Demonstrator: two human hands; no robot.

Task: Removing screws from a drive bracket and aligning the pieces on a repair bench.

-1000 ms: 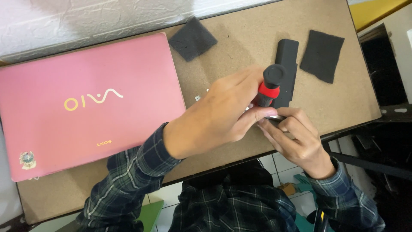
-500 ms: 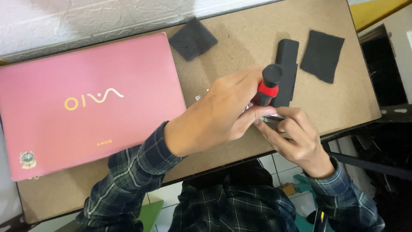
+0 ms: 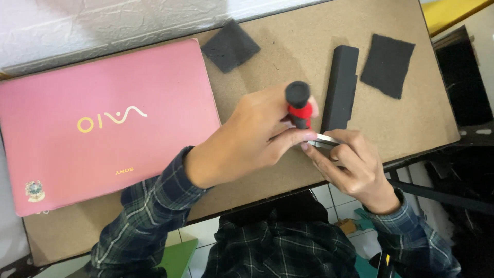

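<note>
The small flat silvery metal part sits pinched in your right hand, near the table's front edge, its long axis running roughly along that edge. Your left hand is closed around the red-and-black-handled screwdriver, standing nearly upright — its tip comes down onto the part's left end, though fingers hide the contact. Both hands touch at the part, so neither has to reach. Just behind it lies the long black plastic battery bar, pointing toward the far edge — a dark square foam pad lies beyond it, and the closed pink laptop lies at the left.
</note>
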